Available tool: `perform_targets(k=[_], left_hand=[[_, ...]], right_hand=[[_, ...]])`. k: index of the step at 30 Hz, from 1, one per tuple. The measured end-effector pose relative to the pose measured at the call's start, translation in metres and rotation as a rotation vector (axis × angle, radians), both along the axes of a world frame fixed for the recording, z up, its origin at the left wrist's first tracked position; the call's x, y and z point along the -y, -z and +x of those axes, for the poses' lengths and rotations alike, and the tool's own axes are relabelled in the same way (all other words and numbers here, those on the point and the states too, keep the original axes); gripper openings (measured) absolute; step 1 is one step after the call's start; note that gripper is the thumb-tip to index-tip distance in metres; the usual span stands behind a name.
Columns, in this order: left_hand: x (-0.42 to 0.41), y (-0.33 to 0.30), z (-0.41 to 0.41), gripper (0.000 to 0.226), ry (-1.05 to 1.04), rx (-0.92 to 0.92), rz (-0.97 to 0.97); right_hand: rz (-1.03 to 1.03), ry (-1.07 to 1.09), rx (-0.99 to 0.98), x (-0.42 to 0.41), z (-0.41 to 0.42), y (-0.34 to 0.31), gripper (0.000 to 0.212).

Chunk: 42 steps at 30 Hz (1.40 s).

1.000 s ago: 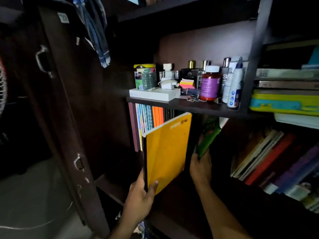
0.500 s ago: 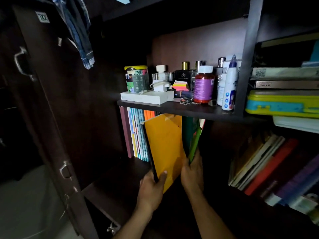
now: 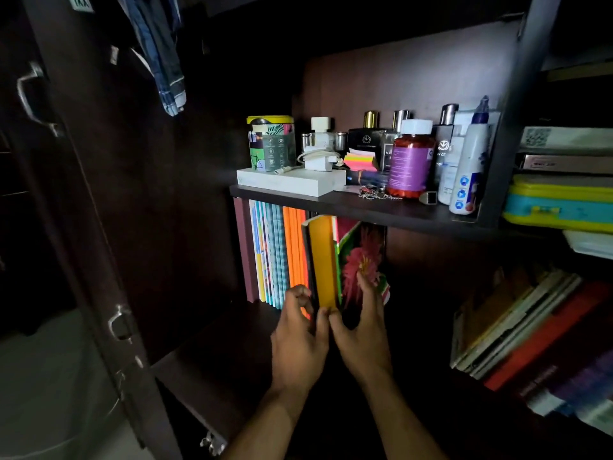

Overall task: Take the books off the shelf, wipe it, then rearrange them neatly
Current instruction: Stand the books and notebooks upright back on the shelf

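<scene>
Head view: dark cupboard, door (image 3: 83, 227) swung open at left. Lower shelf (image 3: 212, 353) board bare and dark in front of the books and to their left; its front edge runs diagonally toward lower left. Upper shelf (image 3: 381, 207) edge sits just above the book tops, little headroom. Slanted book pile (image 3: 530, 330) leans in the right compartment, well apart from the hands.

Row of upright books (image 3: 275, 254) stands at the left of the lower shelf, spines out. Yellow book (image 3: 323, 260) upright, touching the row's right end. Flower-cover book (image 3: 363, 260) just beside it on the right, tilted slightly. Dark open space right of that.

Left hand (image 3: 298, 340): fingers curled, thumb and fingers pinching yellow book's lower edge. Right hand (image 3: 361, 330): fingers spread flat against flower cover, thumb touching yellow book's bottom corner.
</scene>
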<state>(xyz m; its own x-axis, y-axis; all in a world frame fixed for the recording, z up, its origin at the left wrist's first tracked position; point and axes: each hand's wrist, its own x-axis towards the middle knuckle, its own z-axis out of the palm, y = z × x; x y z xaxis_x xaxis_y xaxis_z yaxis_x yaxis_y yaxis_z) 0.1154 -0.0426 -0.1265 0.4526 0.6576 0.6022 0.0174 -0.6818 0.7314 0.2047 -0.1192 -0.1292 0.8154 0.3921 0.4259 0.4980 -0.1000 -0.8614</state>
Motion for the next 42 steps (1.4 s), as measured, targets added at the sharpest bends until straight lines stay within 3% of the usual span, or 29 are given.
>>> perform_targets(k=[6, 10, 15, 18, 26, 29, 33, 37, 42], left_hand=[[-0.007, 0.007, 0.017, 0.088, 0.251, -0.217, 0.217], [-0.009, 0.004, 0.015, 0.089, 0.106, -0.102, 0.145], [-0.015, 0.006, 0.032, 0.09, 0.109, -0.221, 0.272], [-0.022, 0.004, 0.033, 0.096, 0.005, -0.316, 0.279], [-0.02, -0.005, 0.032, 0.103, 0.024, -0.222, 0.281], [-0.032, -0.011, 0.04, 0.106, 0.03, -0.219, 0.362], [-0.04, -0.015, 0.052, 0.105, -0.041, -0.106, 0.373], [-0.037, -0.018, 0.052, 0.112, 0.032, -0.087, 0.449], [-0.041, -0.017, 0.049, 0.111, 0.121, -0.087, 0.407]], right_hand=[[0.02, -0.005, -0.018, 0.003, 0.003, -0.002, 0.081], [0.006, -0.009, 0.003, -0.001, 0.01, 0.004, 0.076], [-0.036, -0.048, 0.047, -0.004, 0.016, 0.012, 0.072], [-0.011, -0.048, 0.04, -0.007, 0.018, 0.014, 0.072], [0.084, -0.049, -0.134, -0.006, 0.019, 0.015, 0.096], [0.131, -0.132, -0.222, -0.005, 0.02, 0.016, 0.086], [0.179, -0.211, -0.257, -0.002, 0.026, 0.015, 0.055], [0.202, -0.225, -0.272, -0.007, 0.033, 0.016, 0.053], [0.213, -0.281, -0.271, -0.009, 0.032, 0.013, 0.066]])
